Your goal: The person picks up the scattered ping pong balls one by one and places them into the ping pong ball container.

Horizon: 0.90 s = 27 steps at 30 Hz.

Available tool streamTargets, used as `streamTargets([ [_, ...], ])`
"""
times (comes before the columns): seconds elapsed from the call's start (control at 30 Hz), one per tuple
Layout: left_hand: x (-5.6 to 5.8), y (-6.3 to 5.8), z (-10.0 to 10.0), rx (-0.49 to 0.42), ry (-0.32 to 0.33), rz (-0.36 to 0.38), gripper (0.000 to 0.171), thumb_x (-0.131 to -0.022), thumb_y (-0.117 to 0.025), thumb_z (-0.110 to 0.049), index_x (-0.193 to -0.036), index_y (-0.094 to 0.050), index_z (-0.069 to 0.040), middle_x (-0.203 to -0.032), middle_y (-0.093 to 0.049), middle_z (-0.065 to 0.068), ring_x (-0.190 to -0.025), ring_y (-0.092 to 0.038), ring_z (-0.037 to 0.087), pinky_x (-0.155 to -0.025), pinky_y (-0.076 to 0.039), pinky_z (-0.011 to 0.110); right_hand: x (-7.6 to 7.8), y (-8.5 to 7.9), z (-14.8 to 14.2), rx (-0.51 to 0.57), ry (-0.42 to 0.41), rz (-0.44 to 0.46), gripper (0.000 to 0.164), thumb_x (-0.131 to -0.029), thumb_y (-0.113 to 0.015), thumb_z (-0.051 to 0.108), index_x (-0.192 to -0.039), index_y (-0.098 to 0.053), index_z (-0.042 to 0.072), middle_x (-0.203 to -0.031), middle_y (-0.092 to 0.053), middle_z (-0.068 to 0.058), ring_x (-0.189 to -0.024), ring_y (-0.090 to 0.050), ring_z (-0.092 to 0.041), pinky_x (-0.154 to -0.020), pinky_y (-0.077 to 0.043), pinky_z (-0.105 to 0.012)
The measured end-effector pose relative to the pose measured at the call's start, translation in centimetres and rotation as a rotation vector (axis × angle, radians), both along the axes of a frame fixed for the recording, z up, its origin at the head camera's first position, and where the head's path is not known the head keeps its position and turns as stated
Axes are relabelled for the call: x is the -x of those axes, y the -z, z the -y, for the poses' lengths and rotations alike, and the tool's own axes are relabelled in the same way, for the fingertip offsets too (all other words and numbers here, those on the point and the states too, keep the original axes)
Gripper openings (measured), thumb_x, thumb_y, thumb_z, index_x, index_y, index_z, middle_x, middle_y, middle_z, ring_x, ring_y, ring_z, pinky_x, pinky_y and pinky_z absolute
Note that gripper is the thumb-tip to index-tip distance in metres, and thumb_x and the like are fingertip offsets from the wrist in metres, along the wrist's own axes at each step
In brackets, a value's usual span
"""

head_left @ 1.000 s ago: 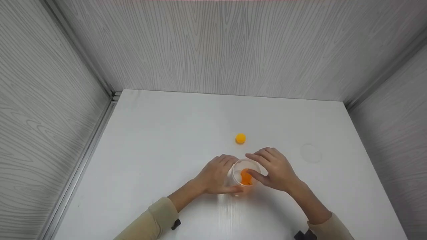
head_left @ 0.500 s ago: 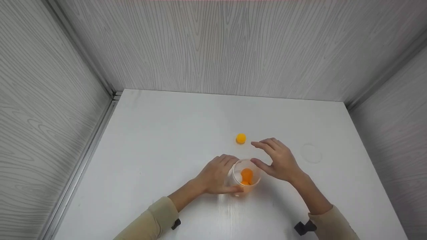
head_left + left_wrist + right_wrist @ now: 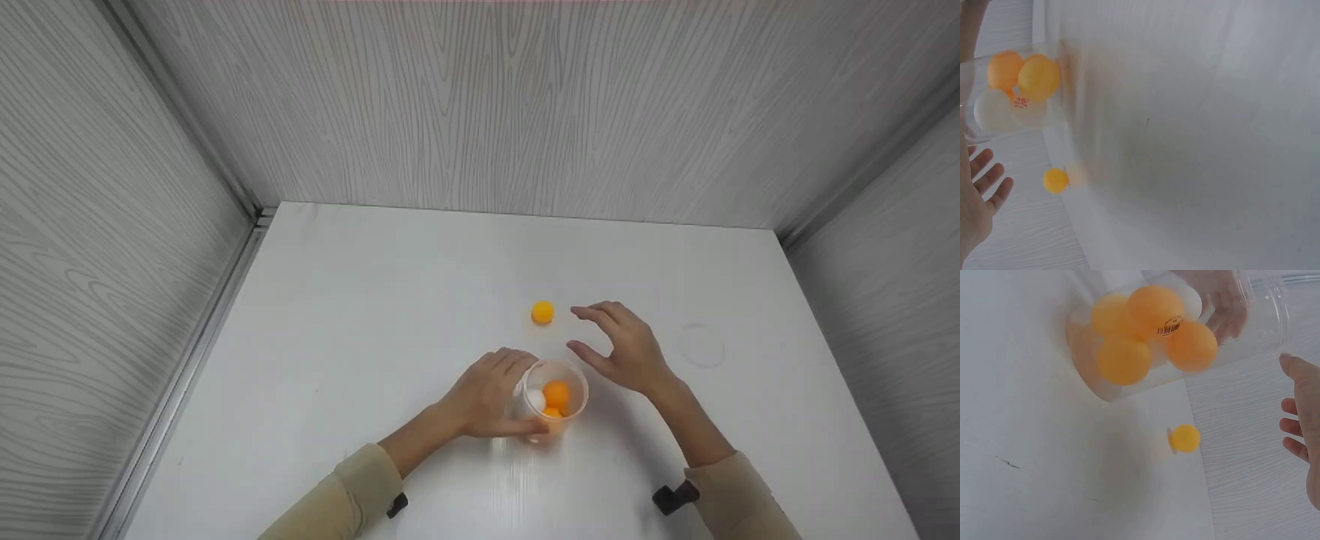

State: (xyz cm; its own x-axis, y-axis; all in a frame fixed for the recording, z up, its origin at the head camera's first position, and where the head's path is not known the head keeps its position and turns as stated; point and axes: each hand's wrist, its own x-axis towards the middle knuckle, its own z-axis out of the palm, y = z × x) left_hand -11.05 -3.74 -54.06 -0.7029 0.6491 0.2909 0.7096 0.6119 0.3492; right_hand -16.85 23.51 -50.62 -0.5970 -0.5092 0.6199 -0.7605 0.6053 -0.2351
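My left hand [image 3: 487, 394] grips the left side of a clear plastic jar [image 3: 586, 394], thumb on its near side. The jar stands upright on the table. Several table tennis balls lie inside it: orange ones [image 3: 1192, 347], one of them with black print, and white ones such as this white ball [image 3: 992, 110]. Past the jar, a single yellow-orange ball [image 3: 542, 312] rests on the table. Just right of that ball is my right hand [image 3: 628, 349], raised, thumb and fingers spread apart with nothing between them.
The white tabletop [image 3: 390, 277] meets a grey wood-grain panel [image 3: 480, 112] at the back, with more panels at both sides. A faint ring mark [image 3: 701, 346] shows on the table to the right.
My right hand has moved from over the jar's mouth outward and away from me, to beside the loose ball. My left hand keeps its grip on the jar.
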Motion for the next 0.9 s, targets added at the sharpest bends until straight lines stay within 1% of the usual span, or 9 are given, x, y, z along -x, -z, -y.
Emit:
streamTargets([
  [0.13,0.1,0.1,0.0,0.000,0.000,-0.007,0.086,-0.086,-0.063,-0.080,-0.142,-0.056,-0.015,-0.138,-0.066,0.000,-0.127,-0.061,0.018,-0.107,-0.055,0.033,0.7,1.0,-0.3,-0.003,0.010,0.010,0.048,-0.085,-0.087,0.024,-0.127,-0.071,0.008,-0.113,-0.073,-0.008,-0.102,-0.071,-0.024,-0.089,-0.063,-0.041],
  [0.23,0.1,0.1,0.0,0.001,0.001,-0.006,0.086,-0.086,-0.063,-0.079,-0.142,-0.056,-0.015,-0.138,-0.066,0.000,-0.126,-0.061,0.018,-0.107,-0.055,0.033,1.1,1.7,-0.4,-0.013,0.020,0.035,0.047,-0.087,-0.086,0.025,-0.128,-0.070,0.008,-0.114,-0.074,-0.009,-0.103,-0.071,-0.024,-0.091,-0.063,-0.041],
  [0.37,0.1,0.1,0.0,-0.001,0.001,0.009,0.085,-0.087,-0.063,-0.079,-0.142,-0.056,-0.015,-0.138,-0.066,0.000,-0.126,-0.060,0.017,-0.106,-0.055,0.032,1.6,2.5,-0.4,-0.021,0.033,0.063,0.046,-0.089,-0.085,0.025,-0.129,-0.070,0.008,-0.114,-0.074,-0.009,-0.102,-0.071,-0.024,-0.091,-0.064,-0.040],
  [0.53,0.2,0.1,0.0,0.004,0.000,0.018,0.085,-0.087,-0.062,-0.080,-0.142,-0.055,-0.016,-0.138,-0.065,-0.001,-0.126,-0.060,0.017,-0.106,-0.055,0.032,2.2,3.3,-0.3,-0.020,0.044,0.071,0.045,-0.090,-0.084,0.027,-0.129,-0.070,0.009,-0.114,-0.073,-0.009,-0.102,-0.071,-0.025,-0.091,-0.064,-0.040],
  [0.67,0.2,0.1,0.0,-0.001,0.005,0.016,0.085,-0.087,-0.062,-0.079,-0.142,-0.055,-0.015,-0.138,-0.065,0.000,-0.126,-0.060,0.017,-0.106,-0.055,0.032,2.8,4.2,-0.3,-0.011,0.063,0.061,0.046,-0.089,-0.086,0.026,-0.128,-0.070,0.009,-0.114,-0.074,-0.009,-0.103,-0.072,-0.026,-0.092,-0.064,-0.041],
  [0.77,0.1,0.1,0.0,0.001,0.005,0.021,0.085,-0.087,-0.062,-0.080,-0.143,-0.055,-0.015,-0.138,-0.065,0.000,-0.126,-0.060,0.018,-0.106,-0.055,0.033,3.1,4.8,-0.2,0.000,0.074,0.076,0.047,-0.088,-0.087,0.025,-0.128,-0.070,0.008,-0.114,-0.074,-0.010,-0.103,-0.072,-0.026,-0.092,-0.064,-0.042],
  [0.9,0.1,0.1,0.0,0.007,-0.002,0.014,0.086,-0.087,-0.061,-0.080,-0.143,-0.055,-0.015,-0.137,-0.066,0.000,-0.126,-0.060,0.018,-0.106,-0.055,0.033,3.4,5.4,0.0,0.011,0.087,0.116,0.048,-0.089,-0.085,0.026,-0.131,-0.069,0.009,-0.116,-0.073,-0.010,-0.105,-0.072,-0.027,-0.093,-0.064,-0.043],
])
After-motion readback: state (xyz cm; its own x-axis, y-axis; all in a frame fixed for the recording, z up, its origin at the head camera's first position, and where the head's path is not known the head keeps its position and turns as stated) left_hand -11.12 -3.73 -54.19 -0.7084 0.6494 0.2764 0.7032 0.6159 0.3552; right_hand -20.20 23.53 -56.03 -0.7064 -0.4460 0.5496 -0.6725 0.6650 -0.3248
